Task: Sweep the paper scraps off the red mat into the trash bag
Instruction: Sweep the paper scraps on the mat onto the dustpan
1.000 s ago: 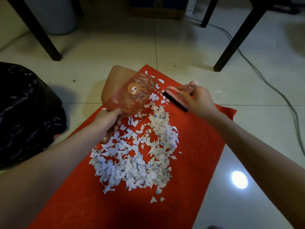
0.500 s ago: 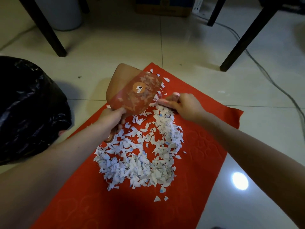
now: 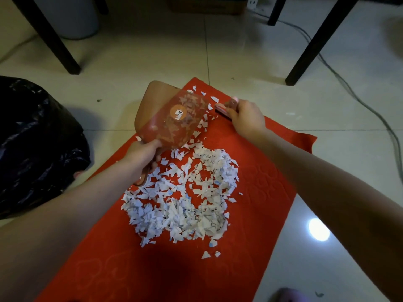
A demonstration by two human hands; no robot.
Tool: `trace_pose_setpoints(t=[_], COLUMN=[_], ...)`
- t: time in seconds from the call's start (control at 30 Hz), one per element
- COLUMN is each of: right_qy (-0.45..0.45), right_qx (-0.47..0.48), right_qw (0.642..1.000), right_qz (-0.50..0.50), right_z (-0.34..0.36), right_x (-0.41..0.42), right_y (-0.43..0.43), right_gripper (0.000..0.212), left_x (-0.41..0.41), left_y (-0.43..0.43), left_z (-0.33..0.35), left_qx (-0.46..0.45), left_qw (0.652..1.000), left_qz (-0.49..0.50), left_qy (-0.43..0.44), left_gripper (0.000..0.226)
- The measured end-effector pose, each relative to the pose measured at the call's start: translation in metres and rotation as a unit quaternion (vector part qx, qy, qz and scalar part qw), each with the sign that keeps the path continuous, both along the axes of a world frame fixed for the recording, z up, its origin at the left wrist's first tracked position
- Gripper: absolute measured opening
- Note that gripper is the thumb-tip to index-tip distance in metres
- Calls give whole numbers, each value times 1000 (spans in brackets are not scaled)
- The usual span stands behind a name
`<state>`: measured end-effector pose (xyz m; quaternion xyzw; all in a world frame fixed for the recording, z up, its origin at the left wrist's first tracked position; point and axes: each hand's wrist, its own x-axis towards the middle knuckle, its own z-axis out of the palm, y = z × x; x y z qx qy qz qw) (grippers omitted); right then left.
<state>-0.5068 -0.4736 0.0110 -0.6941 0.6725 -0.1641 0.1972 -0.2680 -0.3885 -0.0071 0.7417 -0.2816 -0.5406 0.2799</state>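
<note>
Glossy tile floor (image 3: 250, 62), translucent plastic dustpan (image 3: 174, 120), crinkled glossy trash bag (image 3: 32, 138).

Likely a home room: glossy tiled floor (image 3: 152, 62), black table legs (image 3: 316, 40), trailing cable (image 3: 357, 100), cardboard box (image 3: 205, 6).

red mat (image 3: 250, 182), white scraps (image 3: 181, 203), black bag (image 3: 32, 138)

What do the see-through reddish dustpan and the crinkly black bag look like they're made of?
Translucent reddish dustpan: probably smooth rigid plastic, since paper scraps show through it. Black trash bag: thin glossy plastic film, judging by crinkles and highlights.
</note>
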Motion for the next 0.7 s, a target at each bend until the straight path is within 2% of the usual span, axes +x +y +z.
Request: trace_pose_setpoints(t=[0.07, 0.13, 0.23, 0.33, 0.43, 0.57, 0.7], right_qy=[20, 40, -6, -80, -65, -29, -5], right_qx=[9, 22, 54, 23, -6, 2, 37], right_qw=[999, 993, 983, 988, 994, 999, 998], right_qz=[31, 111, 176, 129, 85, 20, 44], right_z=[-6, -11, -3, 10, 13, -3, -11], right_x=[3, 4, -4, -23, -39, -40, -24], right_y=[1, 14, 46, 67, 64, 50, 58], right_gripper=[27, 29, 24, 25, 27, 28, 31], left_x=[0, 0, 3, 4, 3, -3, -10], left_y=[0, 0, -1, 1, 2, 2, 1], left_z=[-3, -5, -4, -2, 2, 3, 1], left_qx=[3, 6, -1, -7, -4, -2, 3], left_qw=[1000, 1000, 1000, 1000, 1000, 1000, 1000], left_qz=[0, -2, -2, -4, -4, -6, -8], left_qy=[4, 5, 13, 9, 5, 5, 2], left_gripper=[17, 17, 17, 17, 16, 17, 19])
